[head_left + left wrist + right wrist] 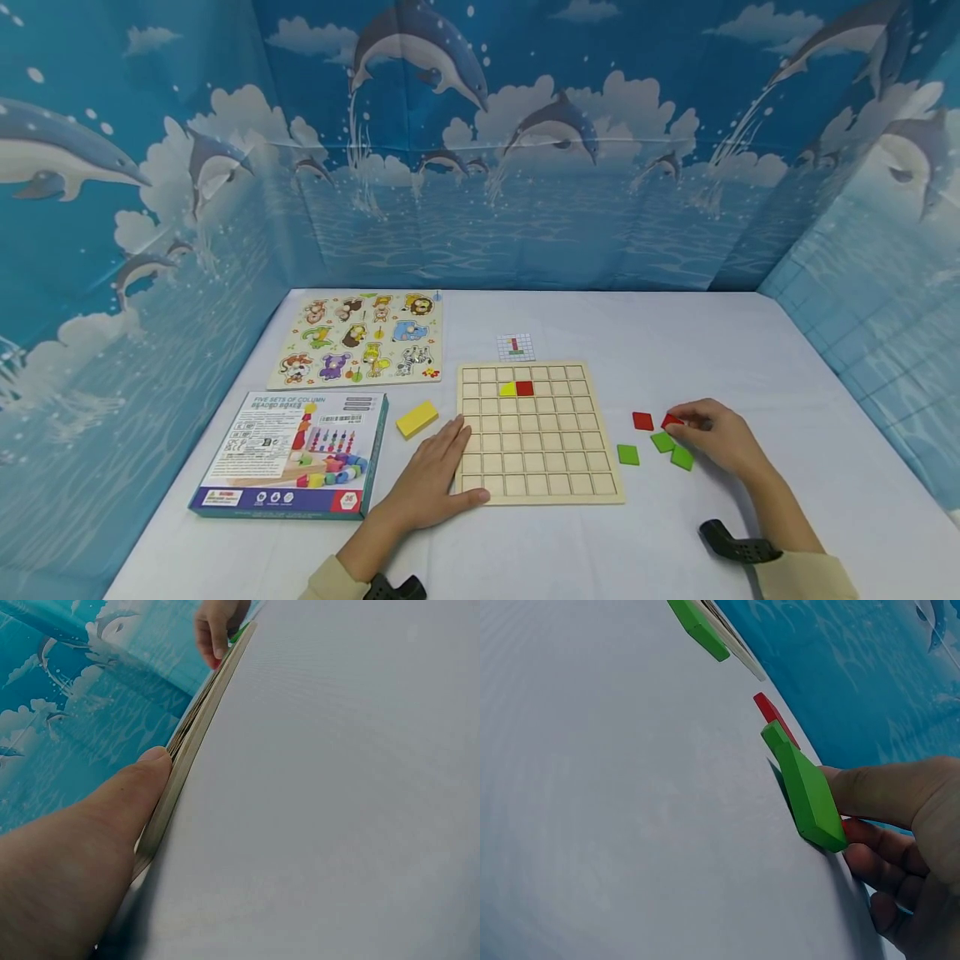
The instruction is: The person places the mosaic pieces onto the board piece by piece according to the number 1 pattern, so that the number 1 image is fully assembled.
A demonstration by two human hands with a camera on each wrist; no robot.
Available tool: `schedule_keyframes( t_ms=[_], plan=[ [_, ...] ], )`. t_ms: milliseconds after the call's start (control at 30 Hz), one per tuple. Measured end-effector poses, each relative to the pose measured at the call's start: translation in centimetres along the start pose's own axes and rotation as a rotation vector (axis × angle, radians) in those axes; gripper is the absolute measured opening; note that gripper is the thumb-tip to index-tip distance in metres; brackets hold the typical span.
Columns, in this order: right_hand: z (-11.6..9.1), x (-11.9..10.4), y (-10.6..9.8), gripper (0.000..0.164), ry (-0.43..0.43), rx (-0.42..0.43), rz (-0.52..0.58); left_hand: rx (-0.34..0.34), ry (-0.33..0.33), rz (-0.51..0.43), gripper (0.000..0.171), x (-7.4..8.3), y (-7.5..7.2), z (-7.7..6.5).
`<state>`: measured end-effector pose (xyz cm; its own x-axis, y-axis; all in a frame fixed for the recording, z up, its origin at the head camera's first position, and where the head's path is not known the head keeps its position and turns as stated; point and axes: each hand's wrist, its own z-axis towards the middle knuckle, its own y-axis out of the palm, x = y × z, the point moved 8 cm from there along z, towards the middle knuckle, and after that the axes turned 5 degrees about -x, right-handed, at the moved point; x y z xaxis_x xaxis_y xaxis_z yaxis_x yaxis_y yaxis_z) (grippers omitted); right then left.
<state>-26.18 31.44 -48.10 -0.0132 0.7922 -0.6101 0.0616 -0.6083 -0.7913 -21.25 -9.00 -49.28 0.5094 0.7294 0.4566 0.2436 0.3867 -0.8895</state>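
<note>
A wooden grid board (536,442) lies flat, with a yellow triangular tile (507,390) beside a red square tile (525,388) in its upper part. My left hand (427,475) rests at the board's left side, fingers extended, thumb on its near-left corner. To the right of the board, my right hand (716,437) pinches another red tile (672,420) between thumb and fingers; in the right wrist view it is mostly hidden. Close by lie a loose red tile (642,421) and three green tiles, two under the right hand's fingertips (663,442) and one nearer the board (628,454).
A small printed pattern card (515,347) lies behind the board. Left of the board are a yellow block (417,419), a boxed bead set (288,454) and an animal puzzle board (356,340). Dolphin-print cloth (480,225) surrounds the white table.
</note>
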Motion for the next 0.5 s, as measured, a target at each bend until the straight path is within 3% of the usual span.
schedule_keyframes(
  t_ms=[233,400,500],
  plan=[
    [-0.1,-0.7,0.0,0.030,-0.006,0.016,0.012,-0.012,-0.012,-0.005,0.095,0.1,0.0,0.0],
    [0.0,-1.0,-0.1,0.016,-0.058,0.061,0.009,-0.017,-0.015,-0.007,0.096,0.0,0.0,0.0],
    [0.0,-1.3,-0.2,0.016,-0.085,0.082,0.006,-0.019,-0.015,-0.003,0.096,-0.1,0.1,-0.1]
  ],
)
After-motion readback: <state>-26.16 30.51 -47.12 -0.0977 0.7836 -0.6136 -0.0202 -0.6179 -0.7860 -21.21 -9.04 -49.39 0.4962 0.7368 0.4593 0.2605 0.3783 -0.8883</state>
